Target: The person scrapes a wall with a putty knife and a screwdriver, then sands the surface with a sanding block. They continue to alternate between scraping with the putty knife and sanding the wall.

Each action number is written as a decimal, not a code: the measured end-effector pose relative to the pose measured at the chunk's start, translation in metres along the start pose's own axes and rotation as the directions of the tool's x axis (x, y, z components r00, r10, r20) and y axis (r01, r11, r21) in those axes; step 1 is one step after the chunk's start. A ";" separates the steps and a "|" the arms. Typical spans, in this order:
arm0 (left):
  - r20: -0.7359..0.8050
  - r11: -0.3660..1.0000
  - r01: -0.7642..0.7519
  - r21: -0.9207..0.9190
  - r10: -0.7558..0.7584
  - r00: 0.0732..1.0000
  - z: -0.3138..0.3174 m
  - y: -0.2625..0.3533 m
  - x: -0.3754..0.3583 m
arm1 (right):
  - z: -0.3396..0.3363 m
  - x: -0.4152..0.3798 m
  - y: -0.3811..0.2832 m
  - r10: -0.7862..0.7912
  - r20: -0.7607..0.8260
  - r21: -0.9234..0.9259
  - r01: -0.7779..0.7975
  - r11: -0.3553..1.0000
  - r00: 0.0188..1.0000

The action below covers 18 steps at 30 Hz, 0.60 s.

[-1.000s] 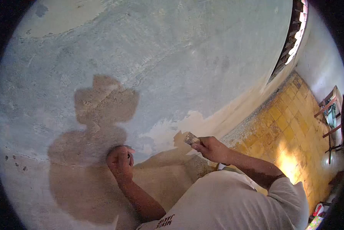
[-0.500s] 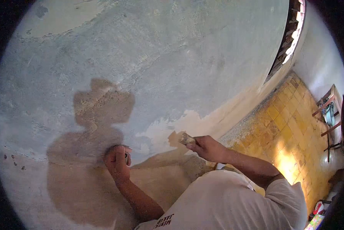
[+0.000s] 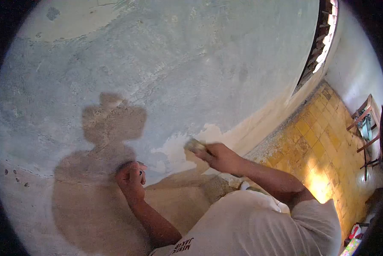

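Observation:
My right hand (image 3: 219, 158) grips a short, flat, plaster-smeared tool (image 3: 195, 147), slightly blurred, its far end close against the wall (image 3: 242, 77). Around it lies a pale bare patch (image 3: 174, 147) bordered by blue-grey coating. To the left, my left hand (image 3: 132, 177) is closed in a fist near the wall, with a small dark spot showing between its fingers; I cannot tell what it holds. The shadow of my head and shoulders (image 3: 114, 123) falls on the wall beside and above that hand.
Yellow floor tiles (image 3: 311, 141) run along the wall's foot on the right, with a bright sunlit spot. A wooden chair-like frame (image 3: 368, 117) holding bluish items stands at far right. A dark slatted opening (image 3: 321, 40) is at upper right. Colourful items (image 3: 354, 239) sit at lower right.
My right hand has moved a little left and up along the wall with the tool, which is now tilted differently. The left fist stays almost where it was.

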<state>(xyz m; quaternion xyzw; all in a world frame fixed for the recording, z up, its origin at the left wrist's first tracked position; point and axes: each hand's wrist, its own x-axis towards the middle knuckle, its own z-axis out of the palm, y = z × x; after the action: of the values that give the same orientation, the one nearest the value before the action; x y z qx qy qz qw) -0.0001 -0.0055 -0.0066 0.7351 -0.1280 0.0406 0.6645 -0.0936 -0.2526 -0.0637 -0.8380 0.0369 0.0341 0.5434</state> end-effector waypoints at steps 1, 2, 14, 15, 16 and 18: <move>0.022 1.000 -0.016 -0.021 0.017 1.000 -0.001 -0.002 0.000 | 0.005 0.017 -0.009 -0.137 -0.027 -0.004 0.137 0.991 0.990; 0.042 0.999 -0.036 -0.041 0.038 0.998 -0.002 -0.002 0.002 | 0.007 0.027 -0.014 -0.276 -0.053 -0.011 0.276 0.961 0.960; -0.059 0.998 0.039 -0.050 -0.042 0.997 0.002 0.000 -0.002 | 0.009 0.011 0.011 -0.145 -0.131 0.009 0.147 0.989 0.981; -0.057 0.998 0.035 -0.048 -0.038 0.998 0.001 0.000 -0.001 | 0.008 0.017 0.004 -0.240 -0.198 0.029 0.251 0.968 0.950; -0.006 0.999 -0.018 -0.031 0.018 1.000 0.000 0.001 0.001 | 0.010 0.018 0.007 -0.194 -0.181 -0.010 0.195 0.981 0.964; 0.049 0.998 -0.060 -0.021 0.061 0.997 0.001 0.002 0.000 | 0.007 0.012 0.003 -0.134 -0.164 0.096 0.151 0.984 0.977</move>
<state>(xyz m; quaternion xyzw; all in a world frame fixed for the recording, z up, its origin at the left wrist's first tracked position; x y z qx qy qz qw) -0.0008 -0.0070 -0.0046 0.7251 -0.1672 0.0413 0.6667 -0.0816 -0.2481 -0.0704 -0.8080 0.0213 -0.0729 0.5842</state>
